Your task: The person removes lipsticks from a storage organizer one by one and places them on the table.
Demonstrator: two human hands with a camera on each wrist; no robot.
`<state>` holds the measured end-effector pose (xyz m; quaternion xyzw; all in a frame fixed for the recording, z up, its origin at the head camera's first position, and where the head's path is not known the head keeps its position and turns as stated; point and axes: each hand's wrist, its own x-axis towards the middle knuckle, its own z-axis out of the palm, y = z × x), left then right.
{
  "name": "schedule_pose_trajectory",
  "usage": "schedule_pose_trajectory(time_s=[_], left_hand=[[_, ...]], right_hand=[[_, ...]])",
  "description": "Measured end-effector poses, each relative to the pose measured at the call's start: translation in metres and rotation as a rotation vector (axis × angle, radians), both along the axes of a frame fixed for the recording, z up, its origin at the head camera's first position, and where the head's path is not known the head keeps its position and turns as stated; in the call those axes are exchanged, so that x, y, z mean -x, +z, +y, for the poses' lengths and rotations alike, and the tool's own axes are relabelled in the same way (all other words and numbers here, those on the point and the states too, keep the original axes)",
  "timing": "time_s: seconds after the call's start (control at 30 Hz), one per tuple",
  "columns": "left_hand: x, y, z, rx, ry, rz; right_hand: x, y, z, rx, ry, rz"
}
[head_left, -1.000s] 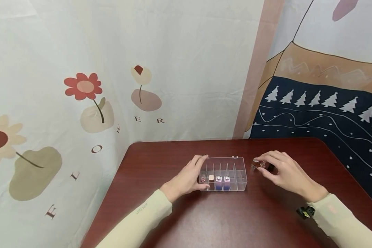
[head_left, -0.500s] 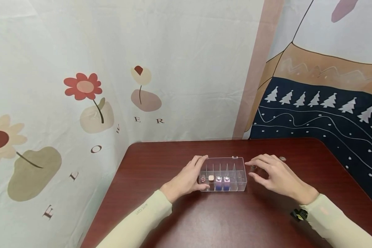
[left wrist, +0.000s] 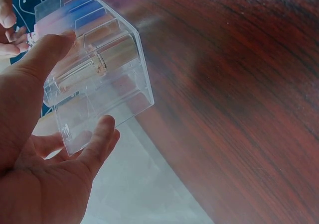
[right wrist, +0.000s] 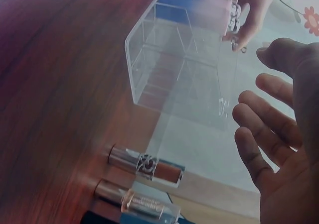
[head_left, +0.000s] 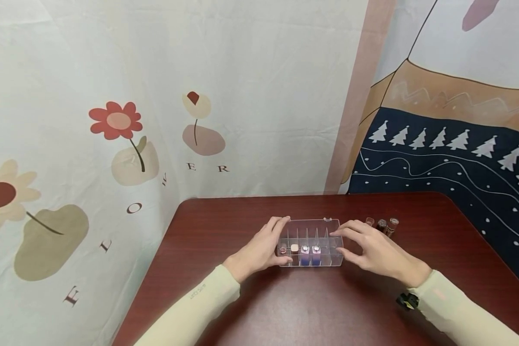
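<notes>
A clear plastic divided box [head_left: 336,261] stands on the table. My left hand [head_left: 260,250] grips its left end, thumb on the near side and fingers round the far side. Its left slots hold a pinkish tube [head_left: 283,250], a beige-topped tube [head_left: 295,249] and two pink-to-blue bottles [head_left: 305,256] with silvery tops. At the box's right end is my right hand [head_left: 374,251], its fingers spread with nothing between them; in the right wrist view they look apart from the box. The slots beside it hold nothing.
Several lip gloss tubes stand right of the box, among them a silver-ringed tube [right wrist: 147,165], a clear-capped tube [right wrist: 137,202] and a dark one [head_left: 381,225]. Patterned cloths [head_left: 259,96] hang behind the dark red table [head_left: 225,216].
My right hand has moved left, from among the tubes to the box's right end, uncovering tubes behind it. The left hand and the box have stayed where they were.
</notes>
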<state>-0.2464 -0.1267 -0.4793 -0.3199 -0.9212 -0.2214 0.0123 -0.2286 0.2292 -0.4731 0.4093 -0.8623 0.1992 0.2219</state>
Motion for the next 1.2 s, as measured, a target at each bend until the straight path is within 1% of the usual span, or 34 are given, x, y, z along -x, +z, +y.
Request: schedule_pose_trajectory(time_s=[0.37,0.53,0.8,1.2], left_hand=[[0.001,-0.003,0.001,0.007,0.009,0.003],[0.001,-0.003,0.001,0.0,0.002,0.005],[0.001,-0.001,0.001,-0.004,0.0,0.004],[0.002,-0.002,0.0,-0.004,-0.004,0.008]], right_hand=[[0.002,-0.004,-0.018,0.007,0.095,-0.025],[0.003,-0.006,-0.024,0.019,0.129,-0.045],[0.003,-0.008,-0.033,0.004,0.124,-0.11],[0.007,-0.014,-0.043,-0.004,0.121,-0.16]])
